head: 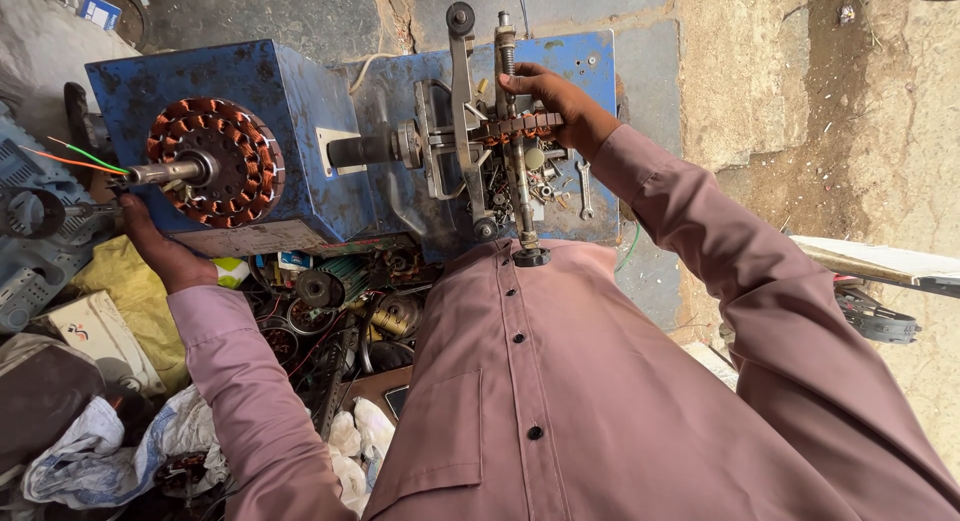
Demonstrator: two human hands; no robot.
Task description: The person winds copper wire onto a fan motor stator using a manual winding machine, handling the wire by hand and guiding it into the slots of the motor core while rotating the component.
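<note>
Head view, looking down over a pink buttoned shirt [600, 401] at a blue coil-winding machine [290, 101]. The left hand [160, 246] reaches to the machine's left end, below a steel shaft [165, 171] that projects from the centre of a round stator [215, 163]; its fingers curl upward toward the shaft's tip, though whether they grip it cannot be told from this angle. The stator, wound with copper coils about a dark core, is mounted flat against the left face of the blue housing. A green wire [85, 153] and an orange wire [70, 163] run leftward from near the shaft.

The right hand [555, 106] lies over the machine's right end, on its blue base plate [590, 61], its fingers closed round a copper-wound winding former [515, 128] carried between upright metal brackets [460, 111]. A threaded vertical rod [518, 171] crosses the former and ends in a dark knob [530, 256] at the plate's near edge. Loose nuts and a small spanner [585, 191] lie on the plate just beside the hand.

Below the machine's near-left corner sit spare motor parts [330, 301], a yellow cloth [130, 291] and crumpled white rags [120, 451].
</note>
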